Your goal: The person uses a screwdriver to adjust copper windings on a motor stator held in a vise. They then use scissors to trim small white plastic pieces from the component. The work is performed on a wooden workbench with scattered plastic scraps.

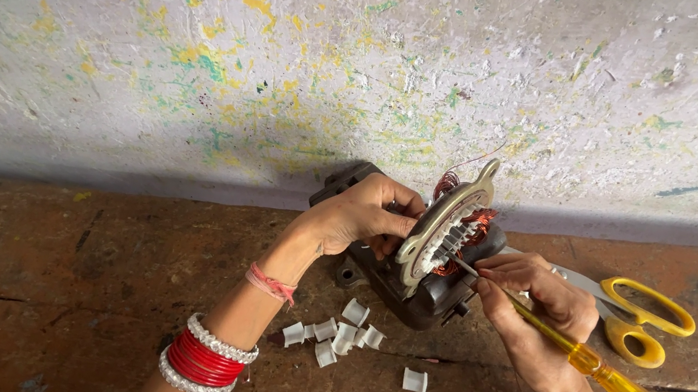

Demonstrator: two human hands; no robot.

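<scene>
**Two hands at a motor stator on a worn counter**

Just right of the frame's centre, a small motor stator stood tilted on the brown counter, its dark housing below and its pale metal end ring facing the camera. Copper windings showed inside the ring, and a thin copper wire rose from its top.

The left hand reached in from the lower left and clasped the stator's left side, its grip wrapped around the housing with the fingers curled against the ring. The right hand came from the lower right, its grip pinched around a screwdriver with a clear yellow handle and a black and yellow end. The tool's metal tip lay against the slots inside the ring.

Yellow-handled scissors lay on the counter at the right, just behind the right hand. Small white curved insulation pieces were scattered below the stator, most in a cluster at lower centre, a few apart to the right. Both wrists wore red and white bangles. A pale wall flecked with yellow and green paint filled the upper half of the frame.
</scene>
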